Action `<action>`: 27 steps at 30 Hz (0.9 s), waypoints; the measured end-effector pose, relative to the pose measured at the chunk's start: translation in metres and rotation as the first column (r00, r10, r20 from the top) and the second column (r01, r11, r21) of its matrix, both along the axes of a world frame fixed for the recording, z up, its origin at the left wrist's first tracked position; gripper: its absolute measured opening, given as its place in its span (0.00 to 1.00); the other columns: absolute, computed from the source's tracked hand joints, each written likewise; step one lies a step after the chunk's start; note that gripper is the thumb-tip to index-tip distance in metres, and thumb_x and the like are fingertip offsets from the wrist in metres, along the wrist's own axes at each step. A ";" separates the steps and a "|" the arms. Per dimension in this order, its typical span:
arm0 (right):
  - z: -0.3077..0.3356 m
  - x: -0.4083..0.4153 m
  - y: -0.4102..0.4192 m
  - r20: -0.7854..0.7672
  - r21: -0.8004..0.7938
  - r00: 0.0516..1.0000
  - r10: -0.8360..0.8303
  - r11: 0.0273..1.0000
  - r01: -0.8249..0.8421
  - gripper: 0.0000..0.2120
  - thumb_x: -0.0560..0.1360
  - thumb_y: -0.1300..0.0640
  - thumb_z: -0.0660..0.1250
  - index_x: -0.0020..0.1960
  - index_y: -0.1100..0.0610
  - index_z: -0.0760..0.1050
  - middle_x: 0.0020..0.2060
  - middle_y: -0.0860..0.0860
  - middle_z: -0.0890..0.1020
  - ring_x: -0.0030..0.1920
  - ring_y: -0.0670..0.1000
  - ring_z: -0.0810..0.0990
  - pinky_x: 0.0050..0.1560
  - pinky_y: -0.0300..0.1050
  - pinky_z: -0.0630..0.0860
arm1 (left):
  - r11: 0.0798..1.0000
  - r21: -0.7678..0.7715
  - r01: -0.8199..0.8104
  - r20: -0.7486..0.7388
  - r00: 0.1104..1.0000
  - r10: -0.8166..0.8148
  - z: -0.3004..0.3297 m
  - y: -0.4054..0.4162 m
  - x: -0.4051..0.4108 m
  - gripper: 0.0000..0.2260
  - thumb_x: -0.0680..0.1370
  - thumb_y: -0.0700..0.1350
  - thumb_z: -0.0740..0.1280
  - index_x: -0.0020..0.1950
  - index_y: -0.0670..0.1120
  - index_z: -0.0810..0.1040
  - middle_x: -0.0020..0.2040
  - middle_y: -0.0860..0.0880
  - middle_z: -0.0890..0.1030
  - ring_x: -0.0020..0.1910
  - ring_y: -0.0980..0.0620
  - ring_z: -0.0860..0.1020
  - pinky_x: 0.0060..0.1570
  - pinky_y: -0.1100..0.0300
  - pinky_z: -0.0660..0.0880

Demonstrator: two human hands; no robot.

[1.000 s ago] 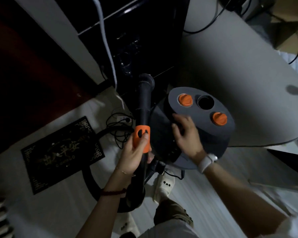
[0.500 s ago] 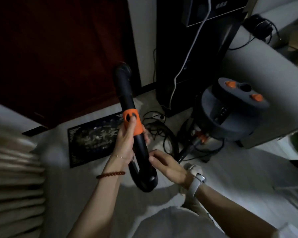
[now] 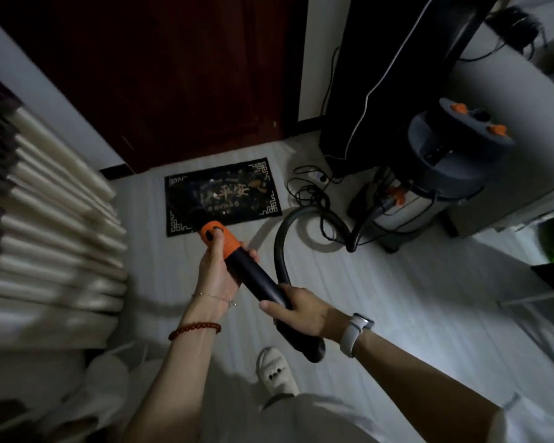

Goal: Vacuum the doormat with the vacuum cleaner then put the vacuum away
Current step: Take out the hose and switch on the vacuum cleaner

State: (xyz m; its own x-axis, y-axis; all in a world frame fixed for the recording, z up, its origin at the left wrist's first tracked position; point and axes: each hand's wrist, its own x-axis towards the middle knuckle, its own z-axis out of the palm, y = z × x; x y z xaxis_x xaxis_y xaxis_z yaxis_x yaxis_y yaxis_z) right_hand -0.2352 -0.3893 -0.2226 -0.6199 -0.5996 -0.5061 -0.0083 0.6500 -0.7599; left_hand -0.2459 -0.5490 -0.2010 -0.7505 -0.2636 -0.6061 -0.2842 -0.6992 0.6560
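Note:
A black doormat (image 3: 234, 190) with gold lettering lies on the pale floor before the dark red door. I hold the vacuum's black wand (image 3: 256, 276) over the floor, its nozzle end pointing at the mat's near left corner. My left hand (image 3: 219, 270) grips the wand at its orange collar (image 3: 219, 236), thumb on top. My right hand (image 3: 301, 310) grips the wand's lower end where the black hose (image 3: 283, 231) bends away. The hose loops across the floor to the grey canister vacuum (image 3: 442, 174) with orange knobs at the right.
Tangled black cables (image 3: 311, 190) lie between mat and canister. A tall black unit (image 3: 394, 75) and a grey table (image 3: 518, 100) stand behind the canister. Pale pleated curtains (image 3: 48, 231) hang at the left. My white-slippered foot (image 3: 277, 372) stands below the hands.
My right hand left the canister and took hold of the wand's lower end. The wand swung down from upright to point at the mat. My view turned left toward the door.

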 end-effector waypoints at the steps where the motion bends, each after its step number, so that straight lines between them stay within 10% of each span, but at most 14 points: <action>1: -0.002 0.016 0.008 0.027 0.020 1.000 0.002 1.000 -0.003 0.23 0.75 0.39 0.59 0.50 0.60 0.71 0.45 0.60 0.81 0.45 0.58 0.80 0.49 0.53 0.76 | 1.000 0.013 -0.005 0.045 0.999 0.004 -0.008 0.007 0.018 0.17 0.78 0.55 0.60 0.53 0.41 0.68 0.35 0.46 0.74 0.28 0.51 0.77 0.34 0.58 0.79; 11: 0.006 0.160 0.107 0.331 0.158 0.941 -0.074 0.987 0.022 0.21 0.75 0.39 0.59 0.45 0.59 0.72 0.36 0.54 0.79 0.34 0.50 0.78 0.47 0.51 0.78 | 0.966 0.207 0.154 0.306 0.928 -0.214 -0.070 0.096 0.180 0.18 0.77 0.55 0.62 0.48 0.38 0.74 0.44 0.42 0.79 0.40 0.46 0.82 0.38 0.54 0.79; 14: 0.007 0.167 0.101 0.245 0.187 0.967 -0.067 0.982 0.021 0.24 0.75 0.38 0.60 0.48 0.61 0.74 0.37 0.55 0.80 0.35 0.51 0.79 0.48 0.51 0.78 | 0.978 0.161 0.133 0.312 0.933 -0.178 -0.070 0.090 0.193 0.18 0.76 0.55 0.62 0.50 0.39 0.74 0.46 0.42 0.80 0.49 0.44 0.79 0.51 0.49 0.75; 27: 0.001 0.117 -0.016 -0.276 0.352 0.961 0.015 0.932 0.086 0.23 0.75 0.36 0.56 0.54 0.56 0.69 0.38 0.52 0.76 0.38 0.54 0.75 0.37 0.45 0.69 | 0.995 0.072 0.065 0.199 0.977 -0.078 -0.038 -0.018 0.110 0.12 0.77 0.49 0.65 0.46 0.40 0.73 0.44 0.43 0.79 0.46 0.46 0.79 0.51 0.51 0.76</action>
